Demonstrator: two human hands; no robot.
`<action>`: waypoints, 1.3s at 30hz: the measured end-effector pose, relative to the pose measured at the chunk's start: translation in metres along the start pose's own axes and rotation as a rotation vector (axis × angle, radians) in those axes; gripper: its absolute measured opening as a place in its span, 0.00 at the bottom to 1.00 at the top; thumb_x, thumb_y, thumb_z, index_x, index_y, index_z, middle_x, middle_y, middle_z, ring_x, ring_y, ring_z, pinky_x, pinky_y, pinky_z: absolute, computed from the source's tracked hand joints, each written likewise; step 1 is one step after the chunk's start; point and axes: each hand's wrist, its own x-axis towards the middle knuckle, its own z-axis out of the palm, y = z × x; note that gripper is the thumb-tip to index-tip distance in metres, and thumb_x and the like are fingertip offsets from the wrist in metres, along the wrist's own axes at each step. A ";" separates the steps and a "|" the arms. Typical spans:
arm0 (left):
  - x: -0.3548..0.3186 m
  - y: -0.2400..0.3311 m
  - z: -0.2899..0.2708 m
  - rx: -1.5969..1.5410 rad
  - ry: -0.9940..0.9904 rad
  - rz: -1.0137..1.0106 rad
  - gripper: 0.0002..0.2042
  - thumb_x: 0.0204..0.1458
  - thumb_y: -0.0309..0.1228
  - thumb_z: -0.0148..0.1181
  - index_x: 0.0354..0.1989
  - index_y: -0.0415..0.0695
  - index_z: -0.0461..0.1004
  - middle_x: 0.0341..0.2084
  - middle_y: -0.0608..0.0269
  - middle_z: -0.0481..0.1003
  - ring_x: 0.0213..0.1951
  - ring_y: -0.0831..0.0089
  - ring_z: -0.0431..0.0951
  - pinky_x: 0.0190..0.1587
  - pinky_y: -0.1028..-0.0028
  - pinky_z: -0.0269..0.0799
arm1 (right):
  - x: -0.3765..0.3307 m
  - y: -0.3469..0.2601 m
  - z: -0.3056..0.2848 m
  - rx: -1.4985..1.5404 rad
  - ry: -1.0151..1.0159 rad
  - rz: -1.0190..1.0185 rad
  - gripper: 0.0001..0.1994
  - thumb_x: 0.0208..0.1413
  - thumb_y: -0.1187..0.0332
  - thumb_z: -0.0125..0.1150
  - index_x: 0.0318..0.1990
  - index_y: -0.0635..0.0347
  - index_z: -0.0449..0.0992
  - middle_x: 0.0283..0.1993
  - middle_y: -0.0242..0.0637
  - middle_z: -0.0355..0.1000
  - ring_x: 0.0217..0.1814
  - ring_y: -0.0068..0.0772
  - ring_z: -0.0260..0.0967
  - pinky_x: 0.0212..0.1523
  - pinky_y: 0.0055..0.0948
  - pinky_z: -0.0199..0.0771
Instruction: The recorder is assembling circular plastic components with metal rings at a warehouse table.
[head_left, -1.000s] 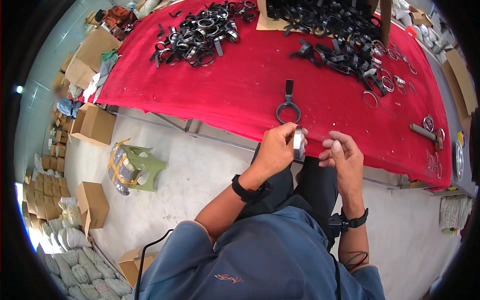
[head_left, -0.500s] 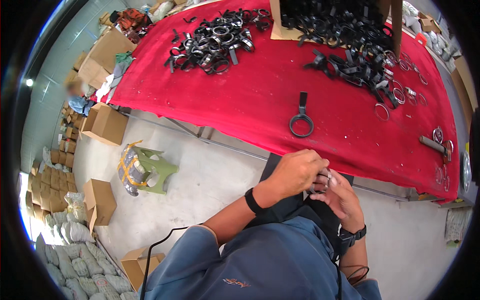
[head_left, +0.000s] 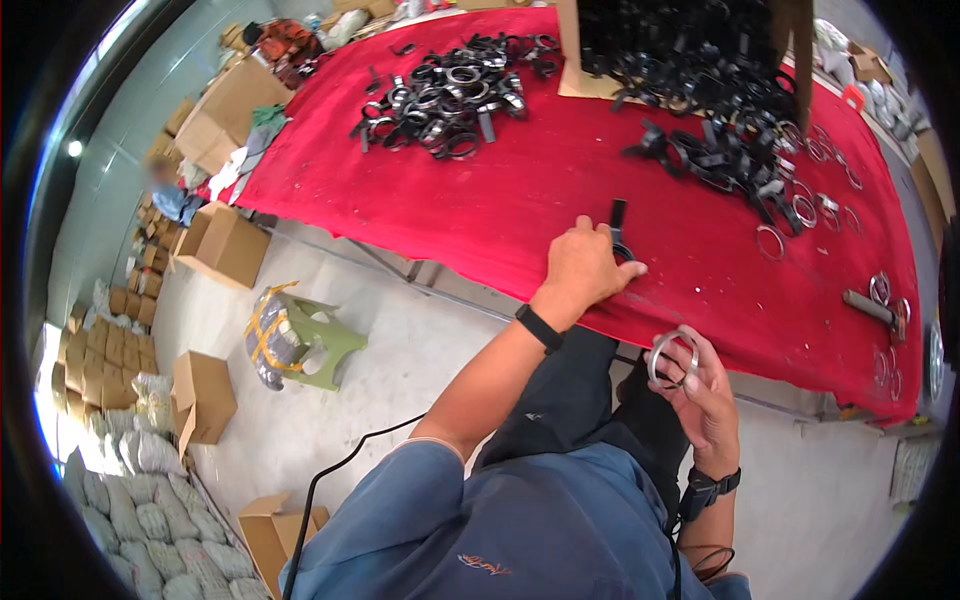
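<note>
A black ring with a straight flat handle [head_left: 618,215] lies on the red cloth near the table's front edge. My left hand [head_left: 585,265] is over it, thumb stretched out to one side and fingers to the other, hiding much of the ring. Above the table's edge, my right hand [head_left: 708,400] grips a thin silver ring [head_left: 653,368] between thumb and fingers. Whether it is one ring or two together, I cannot tell.
The red-covered table [head_left: 480,220] bears a heap of black rings [head_left: 450,95] at the far left. A cardboard box of black parts [head_left: 570,80] spills toward the right, beside loose silver rings [head_left: 770,242]. A hammer-like tool [head_left: 868,306] lies far right. A green stool [head_left: 335,345] stands left.
My left hand has left the silver ring and moved forward to the black ring on the table. My right hand still holds the silver ring, now in plainer sight.
</note>
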 end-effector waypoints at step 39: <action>-0.083 0.013 -0.059 -1.736 -0.525 0.092 0.44 0.54 0.25 0.76 0.76 0.30 0.55 0.66 0.51 0.66 0.62 0.64 0.76 0.61 0.63 0.78 | 0.001 -0.034 0.014 0.080 -0.045 -0.078 0.42 0.71 0.43 0.58 0.81 0.58 0.52 0.74 0.67 0.63 0.58 0.56 0.79 0.49 0.43 0.85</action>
